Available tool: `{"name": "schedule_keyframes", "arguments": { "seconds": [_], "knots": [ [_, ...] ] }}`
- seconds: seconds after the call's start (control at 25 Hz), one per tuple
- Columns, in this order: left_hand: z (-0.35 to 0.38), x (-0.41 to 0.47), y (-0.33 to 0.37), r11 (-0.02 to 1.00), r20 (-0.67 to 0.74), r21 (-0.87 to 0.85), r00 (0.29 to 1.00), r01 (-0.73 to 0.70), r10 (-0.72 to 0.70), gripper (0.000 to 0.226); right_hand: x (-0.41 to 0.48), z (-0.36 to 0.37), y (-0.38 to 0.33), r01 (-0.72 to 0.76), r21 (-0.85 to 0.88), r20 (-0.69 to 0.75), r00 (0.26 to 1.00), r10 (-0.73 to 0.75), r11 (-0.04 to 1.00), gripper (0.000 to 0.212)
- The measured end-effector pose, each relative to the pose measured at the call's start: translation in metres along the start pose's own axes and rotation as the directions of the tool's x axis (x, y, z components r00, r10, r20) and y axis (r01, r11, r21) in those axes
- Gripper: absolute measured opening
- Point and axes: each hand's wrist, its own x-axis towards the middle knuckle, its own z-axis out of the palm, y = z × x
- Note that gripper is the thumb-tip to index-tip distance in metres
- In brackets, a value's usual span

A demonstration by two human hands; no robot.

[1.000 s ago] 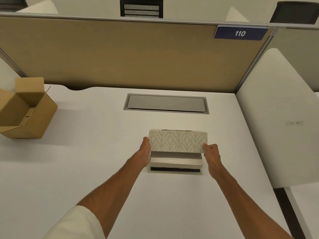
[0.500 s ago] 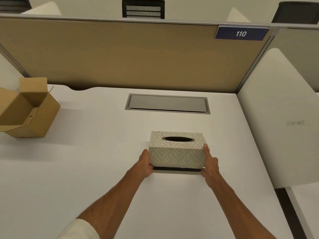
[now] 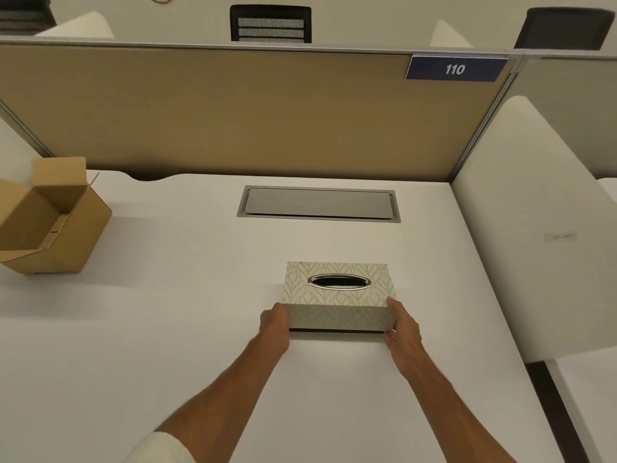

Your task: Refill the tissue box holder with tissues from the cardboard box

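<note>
The tissue box holder (image 3: pixel 337 297), cream with a leaf pattern and a chrome-rimmed oval slot on top, sits on the white desk near its middle. Its cover is down over the dark base, of which a thin black strip shows along the front. My left hand (image 3: pixel 274 324) grips the holder's left end and my right hand (image 3: pixel 402 325) grips its right end. No tissue shows through the slot. The open cardboard box (image 3: pixel 50 222) stands at the desk's far left, flaps up; the part of its inside that I see shows no tissues.
A grey cable hatch (image 3: pixel 319 203) lies flush in the desk behind the holder. A tan partition (image 3: pixel 233 111) with a blue "110" sign (image 3: pixel 455 69) closes the back. A white side panel (image 3: pixel 534 228) bounds the right edge.
The patterned cover, raised above the base with the tissue pack showing a second ago, has come down over the base. Both hands slid lower along the holder's ends.
</note>
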Motion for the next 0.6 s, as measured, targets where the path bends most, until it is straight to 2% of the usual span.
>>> {"name": "schedule_keyframes", "arguments": {
  "seconds": [0.08, 0.2, 0.44, 0.6],
  "knots": [
    [-0.002, 0.0, -0.004, 0.999, 0.023, 0.047, 1.0, -0.013, 0.012, 0.047, 0.001, -0.001, 0.003, 0.0, -0.053, -0.039, 0.999, -0.002, 0.999, 0.032],
    [-0.004, 0.001, -0.009, 0.997, 0.07, 0.077, 0.997, -0.03, 0.025, 0.057, 0.0, -0.002, 0.008, 0.013, -0.133, -0.107, 0.994, -0.027, 0.991, 0.038],
    [-0.007, -0.001, -0.021, 0.969, 0.073, 0.224, 0.993, -0.108, 0.094, 0.074, -0.005, -0.009, 0.021, 0.065, -0.261, -0.137, 0.985, -0.103, 0.963, 0.033],
    [-0.01, -0.008, -0.022, 0.874, 0.069, 0.422, 0.969, -0.243, 0.237, 0.074, -0.014, -0.009, 0.024, 0.13, -0.368, -0.101, 0.979, -0.179, 0.921, 0.039]
  ]
}}
